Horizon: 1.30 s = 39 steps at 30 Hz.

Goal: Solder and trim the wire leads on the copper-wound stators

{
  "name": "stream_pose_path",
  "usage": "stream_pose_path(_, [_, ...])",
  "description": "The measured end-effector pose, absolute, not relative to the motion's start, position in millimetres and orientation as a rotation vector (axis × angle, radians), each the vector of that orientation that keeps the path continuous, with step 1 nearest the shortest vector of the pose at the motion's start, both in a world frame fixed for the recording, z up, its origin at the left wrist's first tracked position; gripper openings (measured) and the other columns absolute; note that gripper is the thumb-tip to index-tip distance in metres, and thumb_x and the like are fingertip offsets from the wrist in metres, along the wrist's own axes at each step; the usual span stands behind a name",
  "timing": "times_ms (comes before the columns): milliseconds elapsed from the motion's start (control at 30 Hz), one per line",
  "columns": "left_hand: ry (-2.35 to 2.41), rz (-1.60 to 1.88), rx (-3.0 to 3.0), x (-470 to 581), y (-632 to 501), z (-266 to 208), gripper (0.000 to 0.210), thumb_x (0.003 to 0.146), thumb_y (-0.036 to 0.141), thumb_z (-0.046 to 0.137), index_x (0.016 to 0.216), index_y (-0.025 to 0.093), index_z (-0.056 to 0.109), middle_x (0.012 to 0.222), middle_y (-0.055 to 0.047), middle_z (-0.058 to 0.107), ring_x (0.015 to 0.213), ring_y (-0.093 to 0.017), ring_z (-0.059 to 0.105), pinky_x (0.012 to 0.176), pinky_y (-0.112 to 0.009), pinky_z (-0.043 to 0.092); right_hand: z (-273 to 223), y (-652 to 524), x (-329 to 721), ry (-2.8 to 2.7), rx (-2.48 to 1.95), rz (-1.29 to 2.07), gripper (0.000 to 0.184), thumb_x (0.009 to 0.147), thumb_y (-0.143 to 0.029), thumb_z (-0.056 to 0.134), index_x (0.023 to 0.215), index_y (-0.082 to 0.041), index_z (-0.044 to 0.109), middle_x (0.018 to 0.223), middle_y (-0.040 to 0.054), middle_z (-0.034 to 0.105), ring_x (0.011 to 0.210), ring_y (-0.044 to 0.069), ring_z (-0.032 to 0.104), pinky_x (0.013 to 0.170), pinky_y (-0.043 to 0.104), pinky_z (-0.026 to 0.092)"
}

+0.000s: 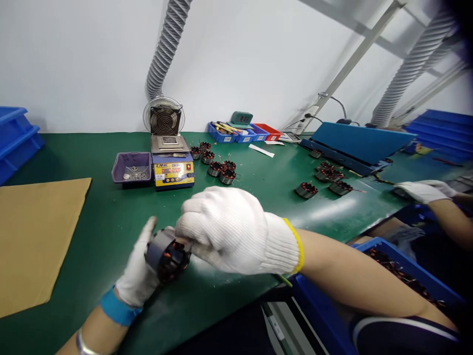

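My left hand (138,268), in a white glove with a blue band at the wrist, is closed around a motor stator (162,254). The stator has a grey metal ring and dark, copper-wound slots, and it is held tilted above the green bench. My right hand (225,231), in a white knitted glove with a yellow cuff, reaches across from the right. Its fingers are pinched together at the stator's upper right edge. Whatever lies between those fingertips is hidden by the glove.
Several stators (227,176) stand beside a yellow-and-blue solder pot (173,172) and a purple tray (118,170) of small parts. More stators (306,190) sit to the right. Cardboard (37,236) lies left. A blue bin (380,241) is below the bench edge, near a co-worker's gloved hands (421,191).
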<state>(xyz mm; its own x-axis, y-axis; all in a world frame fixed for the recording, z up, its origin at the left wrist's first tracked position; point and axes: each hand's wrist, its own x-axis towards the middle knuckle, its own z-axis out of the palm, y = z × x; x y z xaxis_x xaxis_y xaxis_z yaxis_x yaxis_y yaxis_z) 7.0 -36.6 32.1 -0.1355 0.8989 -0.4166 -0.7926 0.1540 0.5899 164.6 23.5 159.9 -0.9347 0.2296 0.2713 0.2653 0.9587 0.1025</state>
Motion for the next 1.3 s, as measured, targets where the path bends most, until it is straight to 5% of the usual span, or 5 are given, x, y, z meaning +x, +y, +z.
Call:
stream_pose_path(133, [0.774,1.163,0.303,19,-45,38,0.019,0.084,0.028,0.061,0.074,0.014,0.067,0.058,-0.006,0.064,0.042,-0.022,0.061,0.037,-0.032,0.05,159,25,164,-2.912,-0.388,-0.133,0.009,0.082,-0.029,0.06,0.078,-0.021,0.06,0.071,-0.0014,0.058,0.057,0.014,0.049,0.052,0.029,0.022])
stream_pose_path(433, [0.841,1.578,-0.137,3,-31,53,0.051,0.094,0.047,0.034,0.056,0.019,0.053,0.066,-0.005,0.067,0.072,-0.019,0.069,0.076,-0.035,0.057,156,29,165,-2.866,-0.454,-0.026,0.01,0.085,-0.027,0.057,0.085,-0.019,0.063,0.081,0.0002,0.064,0.068,0.015,0.056,0.055,0.027,0.028])
stream_pose_path(667, [0.526,0.994,0.414,14,-45,38,0.066,0.076,0.072,0.056,0.103,0.013,0.067,0.083,-0.014,0.071,0.062,-0.026,0.067,0.054,-0.036,0.055,150,31,172,-2.847,-0.481,0.15,0.011,0.087,-0.025,0.056,0.081,-0.02,0.065,0.079,0.0002,0.065,0.068,0.015,0.058,0.061,0.027,0.036])
stream_pose_path(1133, [1.114,1.615,0.839,30,-45,21,0.072,0.042,0.0,0.087,0.105,0.024,0.062,0.112,-0.004,0.064,0.101,-0.023,0.064,0.086,-0.026,0.053,85,55,218,-1.715,-0.824,0.953,0.023,0.089,-0.04,0.052,0.078,-0.02,0.055,0.066,0.0005,0.056,0.058,0.014,0.055,0.056,0.029,0.047])
stream_pose_path(1300, [1.124,1.482,0.918,19,-55,16,0.077,0.045,0.005,0.086,0.116,0.023,0.061,0.123,-0.011,0.061,0.113,-0.032,0.058,0.091,-0.032,0.052,81,55,227,-2.216,-0.707,1.011,0.059,0.071,-0.037,0.076,0.122,-0.018,0.055,0.121,0.0109,0.059,0.106,0.023,0.059,0.091,0.039,0.049])
